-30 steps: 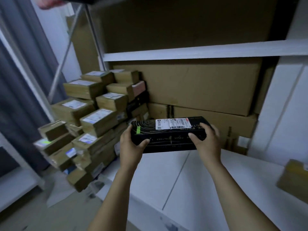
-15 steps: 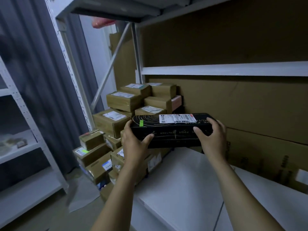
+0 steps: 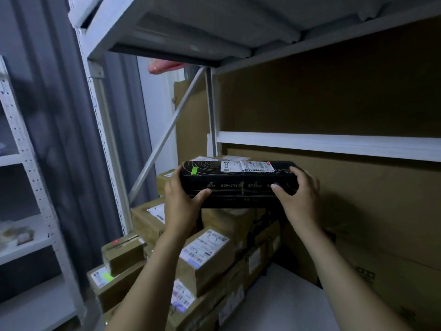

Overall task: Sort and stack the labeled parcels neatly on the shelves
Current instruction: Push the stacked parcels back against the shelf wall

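Note:
A long black parcel [image 3: 238, 185] with a white shipping label and a small green sticker on top is held level in the air above a stack of brown parcels [image 3: 205, 256]. My left hand [image 3: 183, 201] grips its left end, thumb on the front face. My right hand [image 3: 298, 199] grips its right end the same way. The stack fills the left end of the white shelf [image 3: 284, 304]; most of its boxes carry white labels.
Large flat cardboard sheets [image 3: 358, 206] line the back of the shelf. A white crossbar [image 3: 334, 144] runs behind at parcel height, and an upper shelf [image 3: 191, 32] hangs overhead. A second white rack [image 3: 26, 235] stands at the left, before grey curtains.
Both hands have raised the black parcel and carried it left, over the stack of brown parcels. The view has tilted upward, showing the upper shelf.

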